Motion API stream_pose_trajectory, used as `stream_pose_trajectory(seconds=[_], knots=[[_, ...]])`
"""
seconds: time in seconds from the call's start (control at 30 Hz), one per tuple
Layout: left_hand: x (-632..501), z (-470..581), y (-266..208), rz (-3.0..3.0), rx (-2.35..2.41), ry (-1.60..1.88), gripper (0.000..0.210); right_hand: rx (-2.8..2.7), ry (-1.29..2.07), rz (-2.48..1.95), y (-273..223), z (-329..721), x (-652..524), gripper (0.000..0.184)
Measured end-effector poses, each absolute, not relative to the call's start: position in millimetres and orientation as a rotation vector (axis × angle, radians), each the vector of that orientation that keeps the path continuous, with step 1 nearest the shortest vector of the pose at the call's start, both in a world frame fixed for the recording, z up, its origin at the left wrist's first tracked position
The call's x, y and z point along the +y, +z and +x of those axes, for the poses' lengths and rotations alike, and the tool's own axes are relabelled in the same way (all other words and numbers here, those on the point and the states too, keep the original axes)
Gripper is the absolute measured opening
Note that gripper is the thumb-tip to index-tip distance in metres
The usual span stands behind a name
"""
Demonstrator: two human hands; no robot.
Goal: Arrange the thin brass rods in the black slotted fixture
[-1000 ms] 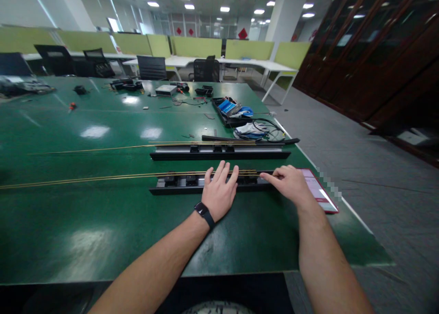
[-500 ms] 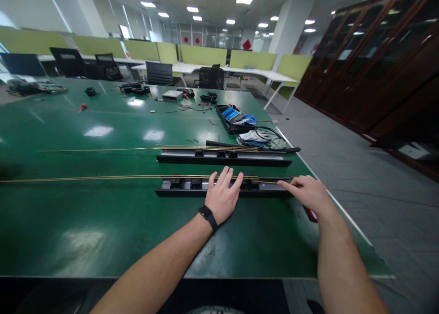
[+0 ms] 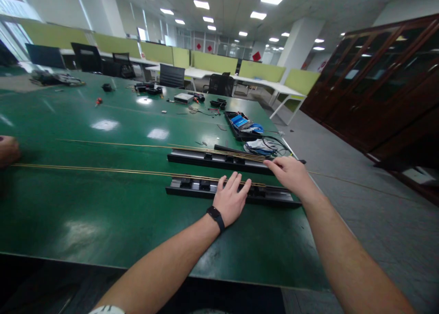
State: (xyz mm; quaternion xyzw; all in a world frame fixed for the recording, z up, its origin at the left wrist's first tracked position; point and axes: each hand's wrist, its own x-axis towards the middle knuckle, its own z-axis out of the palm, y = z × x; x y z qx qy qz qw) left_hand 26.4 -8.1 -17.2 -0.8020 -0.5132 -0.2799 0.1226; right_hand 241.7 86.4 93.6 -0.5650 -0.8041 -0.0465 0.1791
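My left hand [image 3: 231,197] lies with spread fingers across the near black-edged metal channel [image 3: 192,192], over the thin brass-coloured rods [image 3: 137,170] along its top. Dark blocks [image 3: 205,184] sit inside this channel. My right hand [image 3: 290,172] is closed in a pinch by the right end of the far channel [image 3: 192,158], beside the rods above it. A thin brownish rod [image 3: 343,178] runs out to the right from behind that hand, past the table edge; the grip itself is partly hidden.
At the left edge another person's hand [image 3: 8,150] is by the ends of the long rods. Behind the channels are a black tray [image 3: 235,128] with blue items, a bundled glove and cable [image 3: 262,145]. Small parts and a white box [image 3: 184,98] lie farther back on the green table [image 3: 103,208].
My right hand has moved from the near channel's right end up to the far one, the thin rod shifting with it. My left hand stays put. The other person's hand has come into view.
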Motion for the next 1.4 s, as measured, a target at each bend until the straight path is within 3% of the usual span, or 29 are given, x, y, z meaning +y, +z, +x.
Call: stream_pose_trajectory(seconds=[0.13, 0.43, 0.77, 0.87, 1.03, 1.4], knots=[[-8, 27, -17, -2.325, -1.495, -0.822, 0.051, -2.356, -0.042, -1.553, 88, 172, 94, 0.054], [-4, 30, -17, -2.365, -1.492, -0.876, 0.037, -2.387, 0.161, -1.495, 62, 88, 109, 0.058], [-2, 29, -28, -2.46, -1.491, -0.873, 0.056, -2.545, 0.339, -1.458, 55, 43, 112, 0.067], [-1, 29, -32, -2.468, -1.501, -0.85, 0.058, -2.673, 0.342, -1.443, 51, 31, 115, 0.06], [5, 34, -40, -2.419, -1.532, -0.848, 0.058, -2.794, 0.307, -1.372, 47, 12, 116, 0.034], [9, 32, -52, -2.491, -1.464, -0.891, 0.06, -2.816, 0.324, -1.45, 54, -46, 116, 0.03]])
